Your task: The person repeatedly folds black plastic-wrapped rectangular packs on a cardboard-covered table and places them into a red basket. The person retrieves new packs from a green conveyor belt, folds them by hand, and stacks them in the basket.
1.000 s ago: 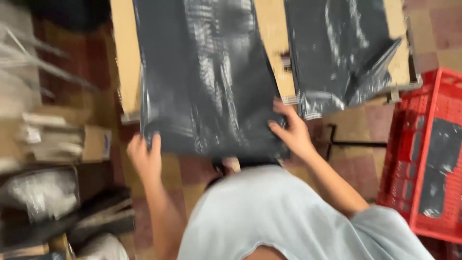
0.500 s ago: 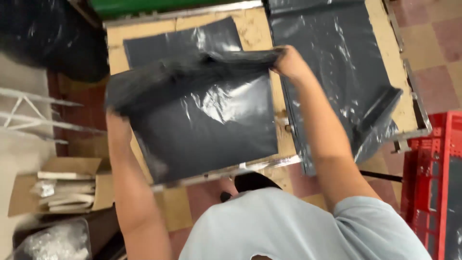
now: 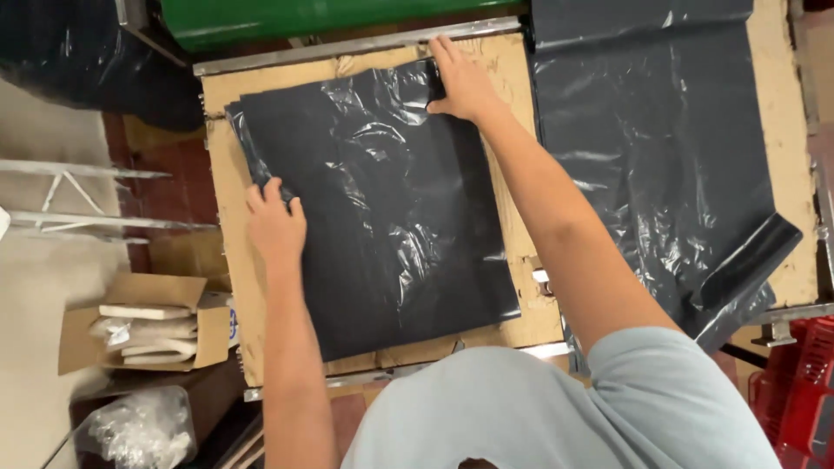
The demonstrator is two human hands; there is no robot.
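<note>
Head view. A folded black plastic bag (image 3: pixel 382 208) lies flat on the cardboard-covered table (image 3: pixel 228 287), slightly skewed to the table's edges. The left hand (image 3: pixel 276 224) rests palm down on the bag's left edge, fingers spread, grip open and pinching nothing. The right hand (image 3: pixel 465 82) presses flat at the bag's upper right corner, fingers extended, likewise holding nothing.

Risks, as judged: the film is slick and creased, so uneven pressure from either palm could slide the top layer and skew the fold. Trapped air under the wrinkled upper area may spring the layers apart once pressure lifts. The bag's lower corner sits close to the table's front edge and could slip over it.

A second sheet of black plastic (image 3: pixel 660 148) lies just beside, one corner hanging off the table; a forearm sweep could drag it. A cardboard box (image 3: pixel 139 323) sits below left.
</note>
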